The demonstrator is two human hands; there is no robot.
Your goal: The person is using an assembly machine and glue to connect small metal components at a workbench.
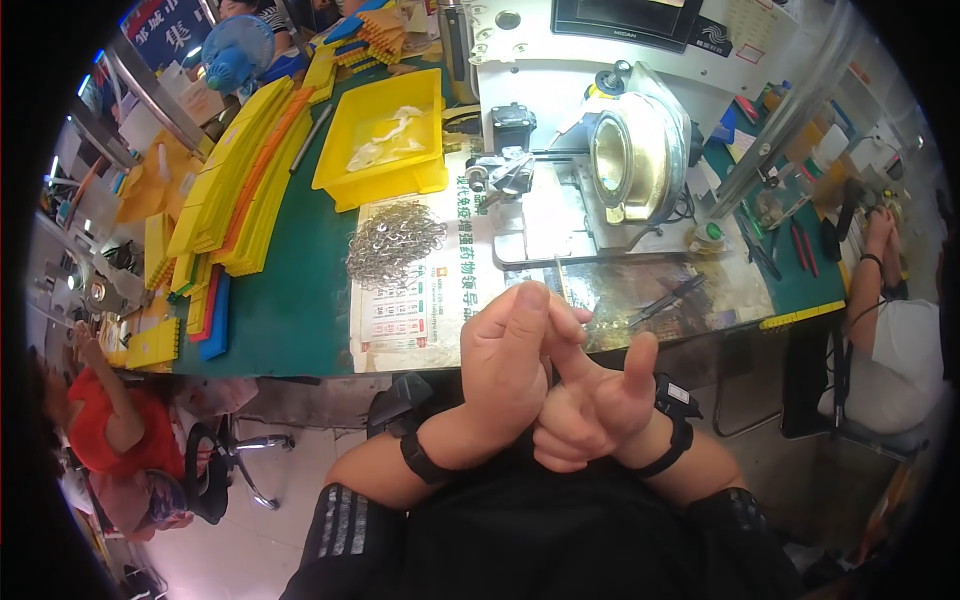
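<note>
Both my hands meet in front of the bench edge. My left hand is closed in a pinch, thumb on top; whatever its fingertips hold is too small or hidden. Beside it, my right hand has the thumb raised apart and the lower fingers loosely curled. Its index finger reaches toward the left fingertips, and nothing shows in its palm. A heap of small silvery metal rings or chain pieces lies on a printed sheet to the left. Beyond my hands stands a bench machine with a bright ring-shaped lamp or lens.
A yellow bin holds white, crumpled material. Yellow and orange strips are stacked at left, near a blue fan. Dark tweezers and red-handled pliers lie to the right. Other people sit at both sides.
</note>
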